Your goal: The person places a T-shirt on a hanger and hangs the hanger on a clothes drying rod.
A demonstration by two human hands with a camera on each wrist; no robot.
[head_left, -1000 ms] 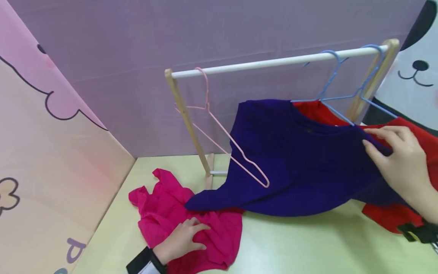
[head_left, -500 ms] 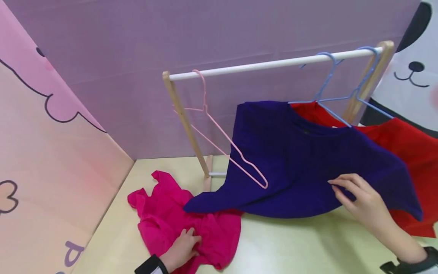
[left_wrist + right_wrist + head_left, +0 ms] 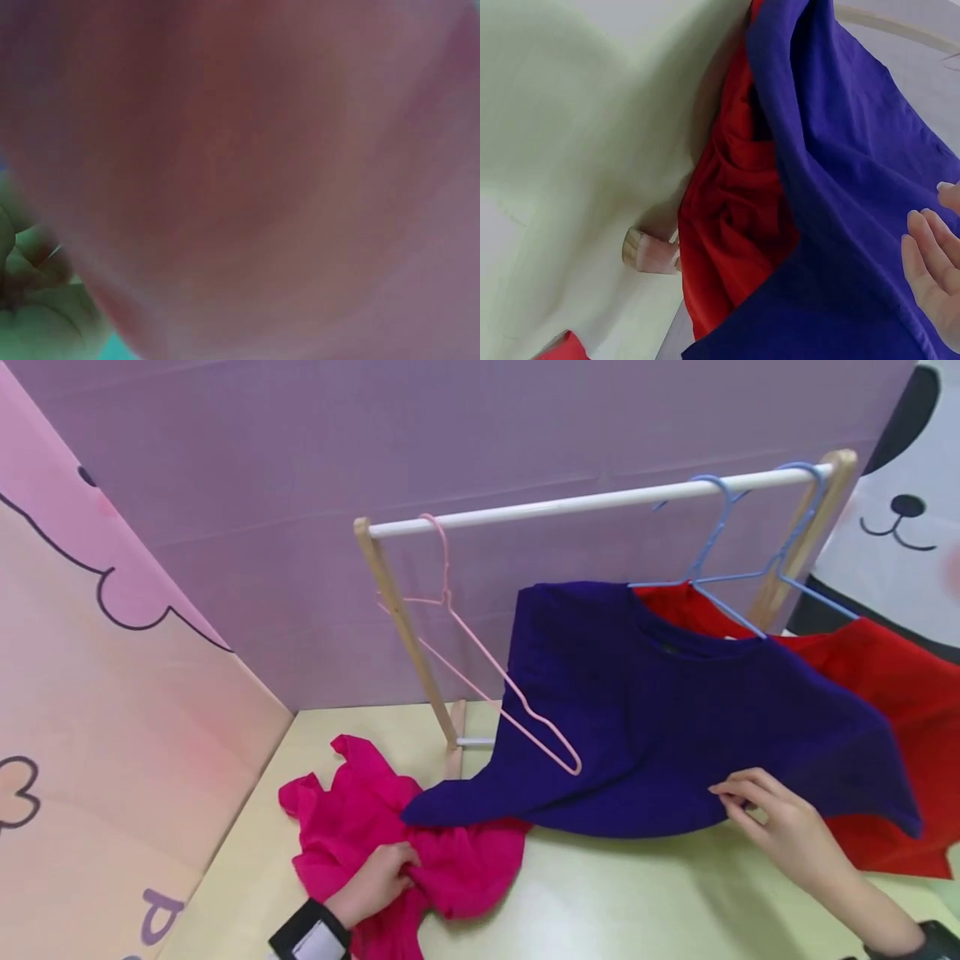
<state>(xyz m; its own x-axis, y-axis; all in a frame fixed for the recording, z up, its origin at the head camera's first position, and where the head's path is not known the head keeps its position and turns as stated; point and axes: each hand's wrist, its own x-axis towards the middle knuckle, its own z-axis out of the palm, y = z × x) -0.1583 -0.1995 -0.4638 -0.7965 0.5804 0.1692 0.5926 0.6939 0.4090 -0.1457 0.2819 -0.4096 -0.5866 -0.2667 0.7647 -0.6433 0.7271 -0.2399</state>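
Observation:
My left hand (image 3: 378, 878) grips a fold of the crumpled bright pink garment (image 3: 468, 868) on the table. In the left wrist view, blurred pink cloth (image 3: 247, 165) covers most of the picture, and part of the left hand (image 3: 41, 292) shows at lower left. My right hand (image 3: 780, 822) hovers in front of the lower part of a dark blue shirt (image 3: 630, 710), fingers loosely bent and holding nothing. The blue shirt hangs on a blue hanger (image 3: 708, 552). Its left sleeve tip reaches over the pink garment.
A small rack with a white rail (image 3: 570, 507) and wooden posts stands on the pale table (image 3: 592, 902). A bare pink hanger (image 3: 480, 652) hangs at its left end. Behind the blue shirt, a red shirt (image 3: 900, 693) hangs from another blue hanger (image 3: 806, 527).
My right hand has let go of the blue shirt's shoulder and moved left and down. My left hand has closed on the pink garment and bunched it.

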